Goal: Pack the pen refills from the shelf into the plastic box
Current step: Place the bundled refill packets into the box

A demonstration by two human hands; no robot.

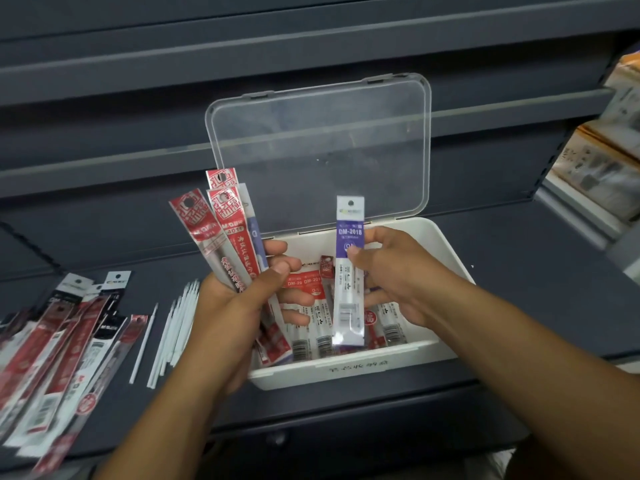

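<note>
A white plastic box stands on the dark shelf with its clear lid raised at the back. Several packed pen refills lie inside it. My left hand grips a fan of red refill packs upright over the box's left edge, with a purple one behind them. My right hand pinches a single purple refill pack, held upright above the box's middle.
A pile of red and black refill packs lies on the shelf at the left. Beside it are several bare white refills. Packaged goods fill the shelves at the far right. Empty dark shelves rise behind the box.
</note>
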